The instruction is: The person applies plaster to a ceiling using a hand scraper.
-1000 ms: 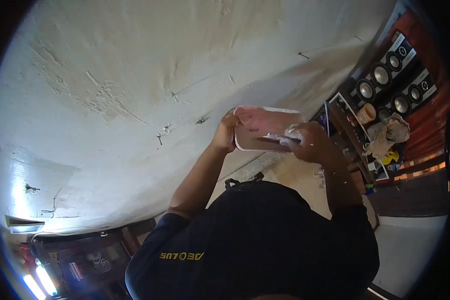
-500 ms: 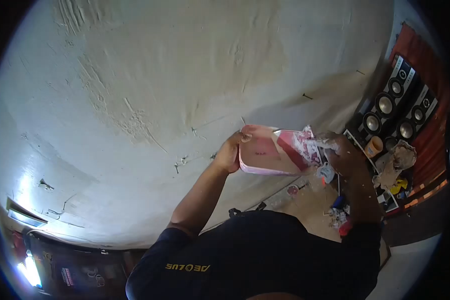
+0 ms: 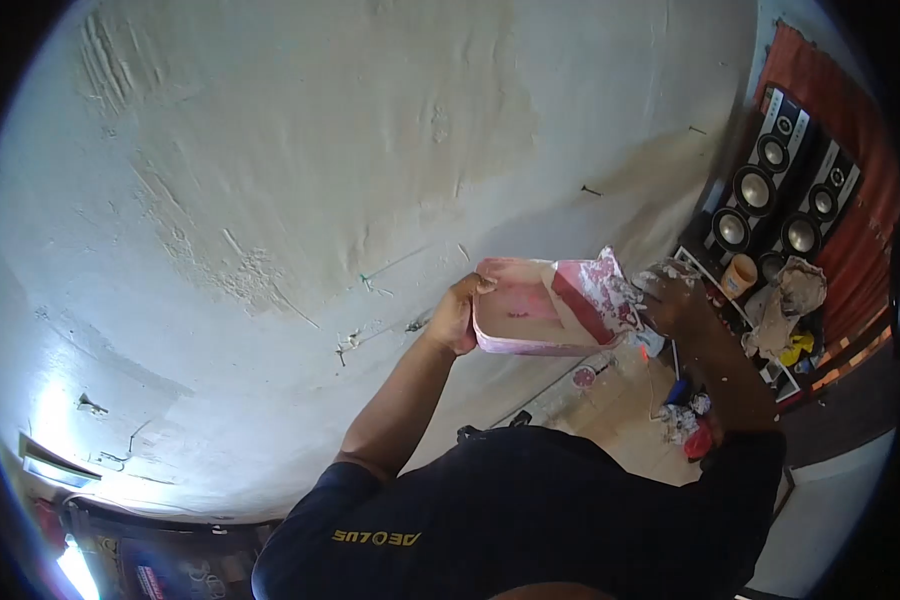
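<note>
My left hand (image 3: 460, 312) grips the left end of a shallow pink plastic tub (image 3: 526, 347), thumb over the rim and fingers beneath. White, putty-like paste (image 3: 615, 290) clings to the tub's right end, heaped up at the far corner. My right hand (image 3: 672, 300) is at that right end, smeared with the same white paste. Its fingers look curled, and whatever they hold is hidden. Behind the tub stands a pale wall (image 3: 370, 130) with rough, patchy plaster.
Nails (image 3: 591, 190) and wall plugs stick out of the wall. At right are tall speakers (image 3: 755, 190), an orange cup (image 3: 738, 275), a crumpled paste-stained bag (image 3: 795, 300) and a red curtain (image 3: 840, 120). Below lie a red item (image 3: 698, 440) and other clutter on the floor.
My right hand has shifted slightly right and its fingers have turned, with less of the white-coated fingers showing over the tub. The tub has stayed nearly in place; the view has tilted slightly.
</note>
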Demonstrator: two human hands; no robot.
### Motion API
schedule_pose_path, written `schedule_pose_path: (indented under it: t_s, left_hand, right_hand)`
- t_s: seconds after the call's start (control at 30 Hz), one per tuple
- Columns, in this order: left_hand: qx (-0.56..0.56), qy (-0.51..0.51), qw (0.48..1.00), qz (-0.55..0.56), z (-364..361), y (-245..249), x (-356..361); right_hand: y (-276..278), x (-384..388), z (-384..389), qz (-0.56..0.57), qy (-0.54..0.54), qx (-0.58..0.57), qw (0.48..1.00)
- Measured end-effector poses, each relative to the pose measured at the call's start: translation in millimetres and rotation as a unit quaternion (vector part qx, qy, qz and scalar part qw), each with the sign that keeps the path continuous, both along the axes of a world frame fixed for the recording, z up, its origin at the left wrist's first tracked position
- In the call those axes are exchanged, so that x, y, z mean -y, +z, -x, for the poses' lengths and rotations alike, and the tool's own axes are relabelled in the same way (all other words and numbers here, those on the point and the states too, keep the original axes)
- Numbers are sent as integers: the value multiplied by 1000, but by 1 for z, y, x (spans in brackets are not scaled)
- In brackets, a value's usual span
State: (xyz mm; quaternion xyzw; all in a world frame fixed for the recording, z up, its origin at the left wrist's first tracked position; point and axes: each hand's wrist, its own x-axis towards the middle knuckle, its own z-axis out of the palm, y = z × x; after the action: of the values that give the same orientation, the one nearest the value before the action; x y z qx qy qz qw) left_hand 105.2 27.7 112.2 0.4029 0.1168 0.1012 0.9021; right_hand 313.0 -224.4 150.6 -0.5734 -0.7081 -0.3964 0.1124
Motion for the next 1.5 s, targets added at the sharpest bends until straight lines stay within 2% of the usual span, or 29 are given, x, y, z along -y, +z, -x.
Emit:
schedule_pose_path:
  t_s: [0.13, 0.2, 0.23, 0.33, 0.4, 0.47, 0.5, 0.53, 0.6, 0.67, 0.73, 0.8, 0.83, 0.87, 0.93, 0.97, 1.0, 1.1, 1.27, 1.33, 1.37, 1.4, 1.43, 1.47, 1.5]
  left_hand:
    - [0, -10, 1000, 4, -2, -3, -1]
    - [10, -19, 1000, -2, -4, -9, -2]
    - [1, -7, 999, -31, -3, -4, 3]
    - [9, -27, 1000, -4, -9, -8, 1]
    - [14, -20, 1000, -10, -10, -12, 2]
    - [11, -16, 1000, 6, -12, -16, -2]
    - [12, -16, 1000, 6, -13, -16, -1]
    - [18, 2, 1000, -2, -14, -15, 1]
    - [27, 21, 999, -12, -16, -13, 2]
    - [21, 51, 998, -38, -15, -11, 2]
    - [38, 33, 997, -52, -15, -9, 1]
    - [69, 65, 992, -82, -17, -9, 4]
    - [71, 67, 992, -83, -17, -11, 4]
    - [63, 88, 991, -85, -17, -14, 5]
    - [57, 111, 988, -90, -16, -16, 6]
    - [54, 113, 988, -88, -16, -16, 7]
    - [51, 115, 988, -87, -15, -16, 7]
    - [37, 128, 988, -74, -16, -24, 8]
    - [52, 103, 992, -49, -15, -38, 6]
    - [51, 113, 991, -41, -9, -45, 9]
    - [37, 128, 990, -37, -5, -52, 8]
    - [24, 143, 989, -34, -1, -58, 8]
    - [19, 144, 989, -38, 3, -56, 10]
    - [20, 144, 989, -39, 6, -55, 11]
    - [18, 141, 989, -24, 10, -55, 13]
  right_hand:
    - [-6, 3, -2, 4, -23, -3, 1000]
    - [-1, 3, 2, -26, -49, 38, 998]
    - [-4, 3, -1, -23, -64, 13, 998]
    - [0, 4, -4, -20, -87, -2, 996]
    - [11, 1, 0, 6, -85, -45, 995]
    - [6, -8, -6, -65, -65, -110, 990]
    - [8, -8, -4, -46, -82, -176, 980]
    - [11, -11, -4, -46, -81, -173, 980]
    - [16, -16, -7, -75, -42, -251, 964]
    - [23, -25, -11, -83, 1, -255, 963]
    - [25, -32, -11, -91, 44, -259, 961]
    - [20, -39, -10, -113, 19, -416, 902]
    - [17, -42, -14, -121, 20, -466, 876]
    - [18, -47, -18, -122, 24, -463, 877]
    - [25, -61, -24, -114, 127, -585, 793]
    - [30, -69, -24, -112, 164, -658, 726]
    - [33, -76, -31, -112, 168, -656, 727]
    - [33, -113, -72, -130, 214, -753, 608]
    - [53, -164, -120, -97, 246, -741, 618]
    - [51, -172, -157, -106, 51, -633, 765]
    - [46, -168, -169, -149, 57, -734, 660]
    - [34, -159, -187, -195, 164, -742, 621]
    - [21, -147, -208, -198, 215, -757, 585]
    - [24, -128, -204, -230, 154, -772, 572]
    - [28, -113, -196, -232, 151, -782, 559]
